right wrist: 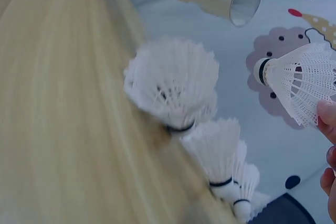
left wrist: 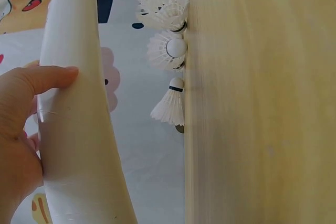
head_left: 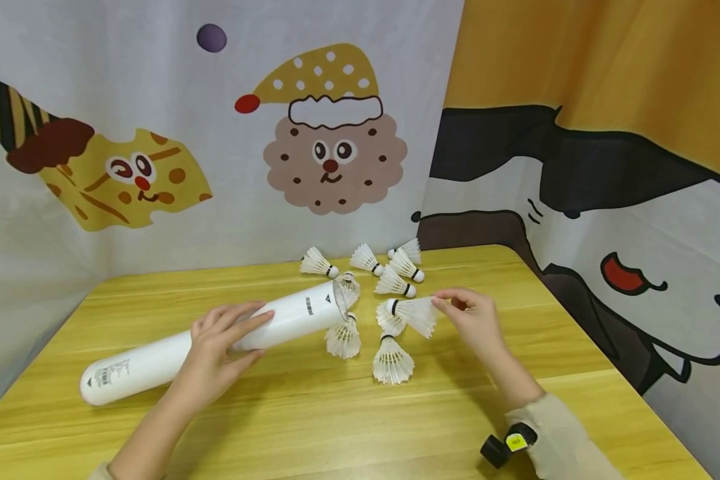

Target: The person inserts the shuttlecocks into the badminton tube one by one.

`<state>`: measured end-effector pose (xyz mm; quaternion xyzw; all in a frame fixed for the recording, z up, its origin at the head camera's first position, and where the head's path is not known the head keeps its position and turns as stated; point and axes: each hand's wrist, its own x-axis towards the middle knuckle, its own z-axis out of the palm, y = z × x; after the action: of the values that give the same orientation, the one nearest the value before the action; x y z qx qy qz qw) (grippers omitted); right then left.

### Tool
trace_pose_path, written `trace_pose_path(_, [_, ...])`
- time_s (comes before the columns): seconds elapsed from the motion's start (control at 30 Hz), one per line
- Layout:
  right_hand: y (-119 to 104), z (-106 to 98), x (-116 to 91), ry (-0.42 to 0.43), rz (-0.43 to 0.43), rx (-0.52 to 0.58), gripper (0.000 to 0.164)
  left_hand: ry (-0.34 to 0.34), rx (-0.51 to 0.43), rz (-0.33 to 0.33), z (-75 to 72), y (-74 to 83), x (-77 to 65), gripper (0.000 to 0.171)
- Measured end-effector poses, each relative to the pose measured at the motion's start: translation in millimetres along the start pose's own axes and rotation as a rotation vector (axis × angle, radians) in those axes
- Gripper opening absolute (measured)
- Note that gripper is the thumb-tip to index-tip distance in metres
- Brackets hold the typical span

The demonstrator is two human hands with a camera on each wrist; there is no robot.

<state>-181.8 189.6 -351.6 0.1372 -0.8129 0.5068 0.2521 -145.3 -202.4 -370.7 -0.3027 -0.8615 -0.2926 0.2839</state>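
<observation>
Nearest: beige right sleeve (head_left: 567, 437), black wrist unit (head_left: 495, 452) at the cuff. Its yellow label (head_left: 516, 442) has dark print, too small to read.

Left hand (head_left: 219, 347): fingers partly open, curved round the white tube (head_left: 147, 363), thumb on the near side. Tube is tilted, open mouth up and to the right, raised over the wood-look tabletop (head_left: 312, 427). Can't tell if the lower end touches down. Print on it: small dark block plus black triangle by the mouth; line drawing, text block and another triangle at the lower end. None of it legible.

Right hand (head_left: 471, 315): thumb and index closed in a pinch on the skirt rim of 1 white shuttlecock (head_left: 417, 315). It's in the air, black-banded cork toward the tube mouth, gap between.

9 loose shuttlecocks on the tabletop, near to far:
- nearest shuttlecock (head_left: 393, 365), skirt toward the viewer
- 1 shuttlecock (head_left: 342, 340) just below the mouth
- 1 behind the held one, partly hidden
- 1 behind the mouth, partly covered by it
- 5 toward the back edge, 4 bunched on the right, 1 apart on the left

Behind: cartoon-print curtain (head_left: 228, 200), cheese and cookie faces.
</observation>
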Motion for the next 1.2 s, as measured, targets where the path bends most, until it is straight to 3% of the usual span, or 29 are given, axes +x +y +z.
trace_pose_path(0.57, [-30, 32, 11, -0.044, 0.001, 0.2, 0.006, -0.016, -0.01, -0.011, -0.4, 1.5, 0.6, 0.081])
trace_pose_path(0.8, [-38, 47, 12, -0.077, -0.023, 0.247, 0.006, -0.018, -0.011, -0.012, -0.6, 1.7, 0.3, 0.08])
trace_pose_path(1.2, [-49, 71, 13, -0.097, 0.022, 0.287, 0.007, -0.017, -0.016, 0.003, -0.2, 2.1, 0.4, 0.078])
